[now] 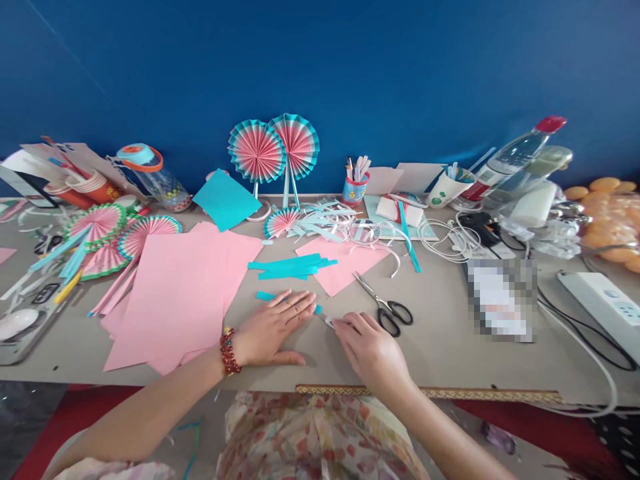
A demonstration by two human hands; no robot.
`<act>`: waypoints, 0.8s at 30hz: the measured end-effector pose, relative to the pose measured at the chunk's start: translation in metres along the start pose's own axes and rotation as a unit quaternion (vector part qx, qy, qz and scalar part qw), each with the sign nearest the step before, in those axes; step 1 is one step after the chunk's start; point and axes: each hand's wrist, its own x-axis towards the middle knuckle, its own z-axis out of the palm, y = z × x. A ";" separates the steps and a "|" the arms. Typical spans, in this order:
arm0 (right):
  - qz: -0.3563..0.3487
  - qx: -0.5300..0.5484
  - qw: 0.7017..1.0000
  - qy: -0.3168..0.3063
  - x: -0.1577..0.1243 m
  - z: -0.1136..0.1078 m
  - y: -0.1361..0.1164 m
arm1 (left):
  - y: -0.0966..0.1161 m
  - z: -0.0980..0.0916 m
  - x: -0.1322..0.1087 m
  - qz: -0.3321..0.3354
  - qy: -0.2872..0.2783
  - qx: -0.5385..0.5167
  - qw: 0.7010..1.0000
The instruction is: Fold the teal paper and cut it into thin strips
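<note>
My left hand (280, 327) lies flat with its fingers stretched out, pressing a turquoise paper strip (265, 295) to the table. The strip's other end shows just past my fingertips. Close to that end, my right hand (373, 347) is closed on a small white object (329, 321); most of it is hidden in the fingers, so its kind is unclear. Scissors (385, 308) with black handles lie beyond my right hand. A loose pile of turquoise paper strips (290, 267) rests above my left hand, partly over a pink paper sheet (333, 280).
Large pink sheets (175, 293) lie at left, beside folded paper fans (95, 227). Two finished fans (257, 150) lean on the blue wall. White paper scraps (325, 220), a pen cup (355, 190), cables (445, 240) and a power strip (605, 300) also occupy the table.
</note>
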 end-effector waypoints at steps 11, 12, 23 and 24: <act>0.008 -0.007 1.000 0.015 0.007 0.002 -0.011 | 0.000 0.000 0.001 -0.003 -0.007 -0.009 1.000; 0.011 -0.010 1.000 0.015 0.008 0.003 -0.012 | 0.000 0.000 0.001 -0.005 -0.008 -0.011 1.000; 0.006 -0.025 1.000 -0.002 0.010 0.004 -0.011 | -0.005 -0.008 -0.010 -0.027 0.006 -0.015 1.000; 0.006 -0.026 1.000 -0.002 0.010 0.005 -0.010 | -0.005 -0.007 -0.012 -0.029 -0.002 -0.008 1.000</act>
